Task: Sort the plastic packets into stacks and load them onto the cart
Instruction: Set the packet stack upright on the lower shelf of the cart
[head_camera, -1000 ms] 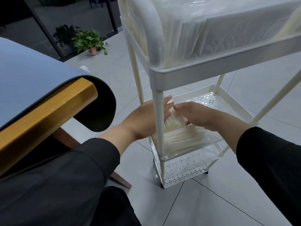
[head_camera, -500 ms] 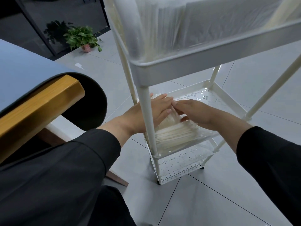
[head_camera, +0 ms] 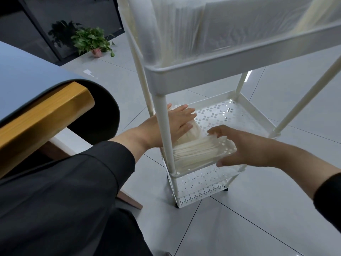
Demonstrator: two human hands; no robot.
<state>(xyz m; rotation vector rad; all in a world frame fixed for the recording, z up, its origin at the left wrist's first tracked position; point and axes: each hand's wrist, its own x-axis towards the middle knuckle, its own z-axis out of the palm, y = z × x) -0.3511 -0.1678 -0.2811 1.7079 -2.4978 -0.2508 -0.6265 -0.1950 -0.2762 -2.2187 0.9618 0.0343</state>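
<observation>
Head view, the only one: a stack of plastic packets (head_camera: 201, 151) is seen at centre frame, lying on the middle shelf (head_camera: 238, 115) of the white cart (head_camera: 203, 78), pushed into the shelf's near-left corner beside the front post (head_camera: 163, 130). The left hand (head_camera: 177, 124) is laid flat on the stack's far-left end w/ fingers straight, pressing down, nothing gripped. The right hand (head_camera: 238, 146) is cupped round the stack's right end, fingers curled over the top edge and thumb under the near edge, so that end is held. More packets (head_camera: 239, 28) are stood upright in the top tray at upper right of frame; the bottom shelf (head_camera: 199, 189) at lower centre is seen w/o packets. Risks, as judged: the film looks slick, so the stack can be fanned or sheared if the right end is pushed while the left end is pinned; the near edge sits close to the shelf's low rim, so packets may be tipped over it onto the tiled floor (head_camera: 239, 228) if the hold is let go early; the left wrist is wrapped past the post, so the cart may be knocked and rolled, approx. toward the table (head_camera: 36, 85) at left of frame. Wheel locks can't be made out.
</observation>
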